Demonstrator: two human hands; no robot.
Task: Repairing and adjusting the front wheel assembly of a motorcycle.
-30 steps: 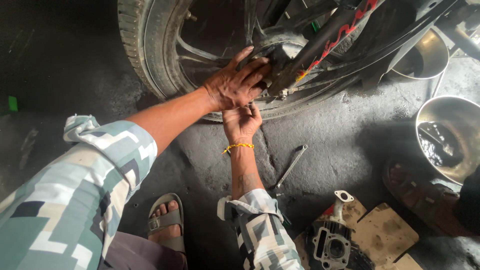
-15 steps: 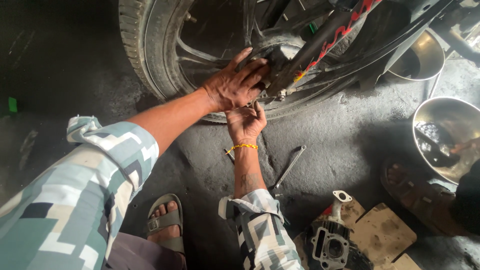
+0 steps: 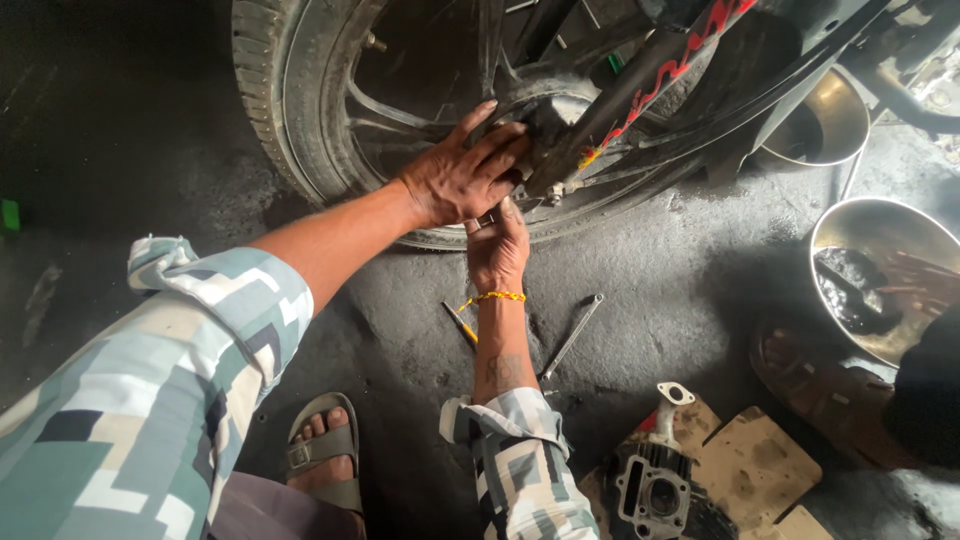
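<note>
Head view, the only one. 2 hands of the wearer, both at the hub of 1 motorcycle wheel (image 3: 300, 120) that stands on the dark oily floor (image 3: 690, 290). Left hand (image 3: 462, 178) lies palm-down on the wheel hub (image 3: 545, 125), fingers spread and pressed flat over it, not closed round anything I can see. Right hand (image 3: 497, 248) comes up from below, fingertips at the underside of the hub just under the left hand; whether it pinches a small part there can't tell, fingers hidden. Yellow thread band (image 3: 492, 297) on the right wrist. Black fork leg w/ red pattern (image 3: 665, 70) runs up and right from the hub.

On the floor beside the right forearm: 1 spanner (image 3: 570, 338) on its right, 1 screwdriver w/ yellow handle (image 3: 460, 325) on its left, both lying loose, apart from the hands.

Containers: 2 steel bowls. Upper bowl (image 3: 835, 110) sits behind the wheel, inside in shadow, contents not clear. Lower bowl (image 3: 880, 275) at right edge holds dark oily liquid w/ some parts in it; another person's hand (image 3: 920, 285) reaches into it.

1 engine cylinder block (image 3: 650, 480) rests on cardboard pieces (image 3: 750, 470) at bottom right. 1 foot in a grey sandal (image 3: 325, 450) bottom centre; 1 brown sandal (image 3: 820, 390) near the lower bowl.
</note>
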